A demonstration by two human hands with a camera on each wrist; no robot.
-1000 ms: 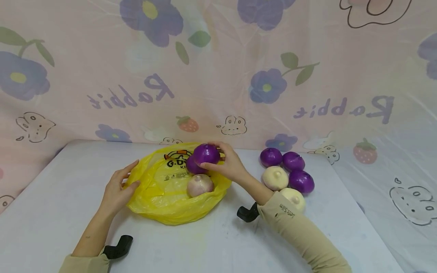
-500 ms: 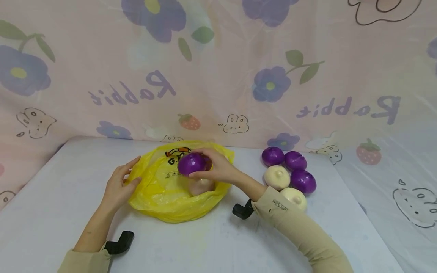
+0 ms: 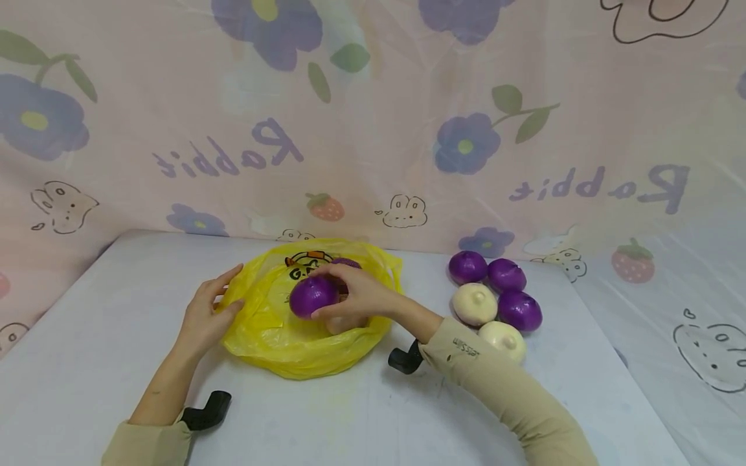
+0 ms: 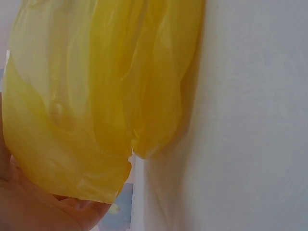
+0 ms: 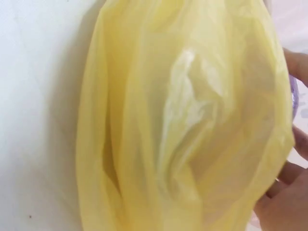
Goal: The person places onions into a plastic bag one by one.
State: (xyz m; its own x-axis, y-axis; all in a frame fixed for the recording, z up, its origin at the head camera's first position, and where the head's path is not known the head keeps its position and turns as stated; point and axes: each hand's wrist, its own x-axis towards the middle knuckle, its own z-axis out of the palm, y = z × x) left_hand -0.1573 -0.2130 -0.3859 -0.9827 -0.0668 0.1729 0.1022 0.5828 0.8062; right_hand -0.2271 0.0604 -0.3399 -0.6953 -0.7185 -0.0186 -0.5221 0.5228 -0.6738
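In the head view, my right hand (image 3: pixel 364 291) grips a glossy purple onion (image 3: pixel 313 297) over the mouth of a yellow plastic bag (image 3: pixel 280 359). Inside the bag, another purple onion (image 3: pixel 347 263) and a pale pinkish onion (image 3: pixel 348 323) are partly hidden by that hand. My left hand (image 3: pixel 204 317) touches the bag's left rim, its thumb and fingers spread apart. The left wrist view shows the bag (image 4: pixel 106 106) covering part of the left fingers. From the right wrist, the bag (image 5: pixel 159 120) hides most of the right hand (image 5: pixel 286 207) and its onion (image 5: pixel 293 96).
To the right on the white table (image 3: pixel 355 421) sits a group of onions: purple ones (image 3: pixel 520 310) and cream-white ones (image 3: pixel 474 304). Behind the table hangs a patterned curtain (image 3: pixel 361 142). Black wrist mounts (image 3: pixel 208 410) stick out from both cuffs.
My right hand has carried the purple onion leftward and lower into the bag's mouth, uncovering part of the onion behind it. The left hand stays at the rim.
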